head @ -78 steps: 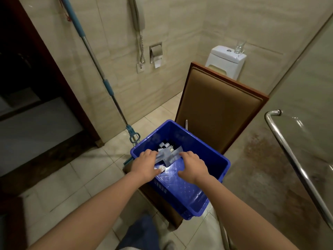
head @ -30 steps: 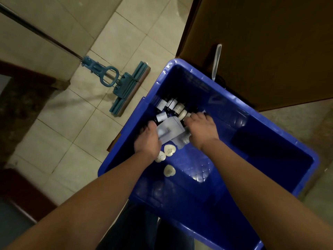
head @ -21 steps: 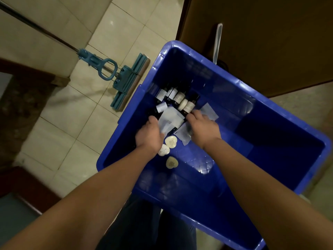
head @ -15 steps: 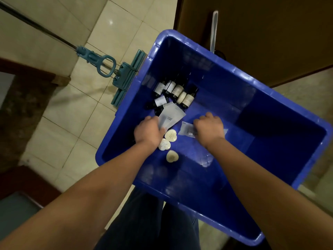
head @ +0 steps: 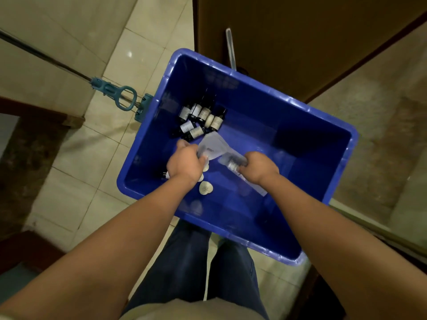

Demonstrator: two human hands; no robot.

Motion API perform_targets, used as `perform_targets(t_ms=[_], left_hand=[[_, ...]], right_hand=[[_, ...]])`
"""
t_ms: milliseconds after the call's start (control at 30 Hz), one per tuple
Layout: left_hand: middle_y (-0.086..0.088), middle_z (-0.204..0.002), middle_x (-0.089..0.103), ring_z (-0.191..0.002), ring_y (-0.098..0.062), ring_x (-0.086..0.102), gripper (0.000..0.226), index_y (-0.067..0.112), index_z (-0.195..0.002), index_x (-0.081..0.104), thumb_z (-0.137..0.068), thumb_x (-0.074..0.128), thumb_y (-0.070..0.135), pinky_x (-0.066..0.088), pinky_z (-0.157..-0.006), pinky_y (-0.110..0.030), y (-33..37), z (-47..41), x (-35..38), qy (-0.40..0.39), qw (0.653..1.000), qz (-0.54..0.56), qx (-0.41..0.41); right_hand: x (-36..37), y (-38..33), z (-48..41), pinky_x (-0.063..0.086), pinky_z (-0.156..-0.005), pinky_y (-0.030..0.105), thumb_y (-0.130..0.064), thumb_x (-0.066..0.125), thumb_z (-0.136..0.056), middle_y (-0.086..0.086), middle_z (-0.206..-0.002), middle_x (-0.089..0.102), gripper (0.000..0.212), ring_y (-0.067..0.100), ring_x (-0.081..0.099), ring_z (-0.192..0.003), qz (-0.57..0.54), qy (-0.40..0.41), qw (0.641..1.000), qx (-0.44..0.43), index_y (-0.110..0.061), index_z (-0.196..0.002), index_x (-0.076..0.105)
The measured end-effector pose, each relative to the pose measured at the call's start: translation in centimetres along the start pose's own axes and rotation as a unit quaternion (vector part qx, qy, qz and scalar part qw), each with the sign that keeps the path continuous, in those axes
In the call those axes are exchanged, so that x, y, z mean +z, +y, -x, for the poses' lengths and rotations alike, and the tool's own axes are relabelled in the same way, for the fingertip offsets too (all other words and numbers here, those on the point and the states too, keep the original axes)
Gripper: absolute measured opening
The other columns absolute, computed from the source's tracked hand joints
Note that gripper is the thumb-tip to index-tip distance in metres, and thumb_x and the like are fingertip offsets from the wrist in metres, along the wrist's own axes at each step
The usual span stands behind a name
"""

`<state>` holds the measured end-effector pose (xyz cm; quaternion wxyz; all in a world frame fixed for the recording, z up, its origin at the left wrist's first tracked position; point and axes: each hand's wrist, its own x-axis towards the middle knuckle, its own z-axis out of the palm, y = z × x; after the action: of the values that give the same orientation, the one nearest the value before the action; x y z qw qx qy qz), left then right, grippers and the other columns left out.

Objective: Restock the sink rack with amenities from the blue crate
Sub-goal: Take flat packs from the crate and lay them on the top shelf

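Note:
Both my hands are inside the blue crate [head: 328, 125]. My left hand [head: 184, 163] grips a clear plastic sachet [head: 212, 145] by its near end. My right hand [head: 260, 168] is curled round another clear packet [head: 232, 161] with a small item inside. Several small dark bottles [head: 201, 118] with pale labels lie in the crate's far left corner. A heart-shaped soap [head: 205, 188] lies on the crate floor just below my left wrist; others are partly hidden under that hand. The sink rack is out of sight.
A blue mop head and handle [head: 115, 94] lean against the crate's left side on the tiled floor. A brown padded panel [head: 288, 38] stands behind the crate. My legs are below the crate's near edge. A dark wooden threshold is at left.
My right hand has pulled back from the bottles toward the crate's middle and closed on a packet. My left hand still holds its sachet. The camera has tilted further downward.

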<state>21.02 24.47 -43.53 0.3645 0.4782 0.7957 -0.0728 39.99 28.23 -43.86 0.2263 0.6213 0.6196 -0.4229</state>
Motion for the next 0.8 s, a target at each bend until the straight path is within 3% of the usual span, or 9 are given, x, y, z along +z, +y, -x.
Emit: perform_targets(t_ms=[67,167,300,367,567,733,800], left_hand=[[-0.004,-0.129,0.047,-0.079,-0.029,0.060,0.022,0.010,-0.098,0.058,-0.096,0.053,0.032,0.042,-0.061,-0.033,0.9,1.0,-0.6,0.006,1.000,0.019,0.001],[-0.008,-0.109,0.064,-0.087,-0.029,0.062,0.021,0.012,-0.104,0.055,-0.097,0.052,0.032,0.042,-0.063,-0.035,2.0,2.8,-1.6,0.012,0.996,0.083,0.009],[-0.005,-0.094,0.068,-0.073,-0.020,0.069,0.020,0.014,-0.111,0.050,-0.099,0.050,0.029,0.053,-0.068,-0.038,3.6,5.6,-3.6,0.002,0.986,0.166,0.019],[-0.005,-0.093,0.067,-0.068,-0.015,0.068,0.017,0.012,-0.110,0.049,-0.099,0.050,0.026,0.053,-0.066,-0.035,4.3,7.0,-4.8,0.005,0.981,0.194,0.028],[-0.003,-0.092,0.067,-0.066,-0.013,0.071,0.018,0.017,-0.113,0.048,-0.095,0.052,0.017,0.059,-0.072,-0.048,5.9,11.0,-7.8,0.022,0.962,0.265,0.060],[-0.007,-0.092,0.067,-0.067,-0.018,0.072,0.019,0.015,-0.112,0.049,-0.094,0.049,0.013,0.058,-0.057,-0.034,7.4,14.9,-9.8,0.036,0.941,0.325,0.086],[-0.006,-0.097,0.063,-0.070,-0.022,0.073,0.020,0.019,-0.115,0.044,-0.097,0.047,0.012,0.060,-0.062,-0.036,7.9,16.7,-10.3,0.022,0.925,0.369,0.084]], right_hand=[[-0.8,0.4,1.5,0.034,-0.055,0.030,-0.027,0.057,-0.092,0.001,-0.076,0.049,0.023,0.024,0.050,-0.074,-0.040,0.009,0.999,0.007,-0.016,-0.076,0.044],[-2.2,0.9,3.8,0.039,-0.061,0.034,-0.022,0.059,-0.090,0.005,-0.083,0.054,0.014,0.027,0.053,-0.078,-0.100,0.028,0.995,0.008,-0.013,-0.085,0.049],[-4.5,0.8,7.3,0.047,-0.068,0.039,-0.015,0.058,-0.090,0.009,-0.085,0.057,0.009,0.029,0.057,-0.079,-0.157,0.060,0.986,0.002,-0.013,-0.084,0.051],[-5.5,0.6,9.1,0.049,-0.071,0.041,-0.014,0.058,-0.090,0.009,-0.084,0.057,0.007,0.030,0.058,-0.082,-0.180,0.075,0.981,-0.004,-0.013,-0.085,0.053],[-7.9,0.1,15.1,0.042,-0.066,0.033,-0.008,0.055,-0.086,0.004,-0.081,0.054,0.008,0.022,0.054,-0.079,-0.263,0.093,0.960,-0.002,-0.015,-0.084,0.052],[-9.2,-0.3,20.2,0.042,-0.070,0.032,-0.011,0.053,-0.090,0.004,-0.088,0.056,0.014,0.021,0.054,-0.086,-0.338,0.099,0.936,-0.010,-0.011,-0.105,0.053],[-9.4,-0.2,22.3,0.043,-0.075,0.034,-0.012,0.053,-0.091,0.005,-0.093,0.057,0.018,0.021,0.054,-0.088,-0.355,0.104,0.929,-0.015,-0.011,-0.109,0.051]])
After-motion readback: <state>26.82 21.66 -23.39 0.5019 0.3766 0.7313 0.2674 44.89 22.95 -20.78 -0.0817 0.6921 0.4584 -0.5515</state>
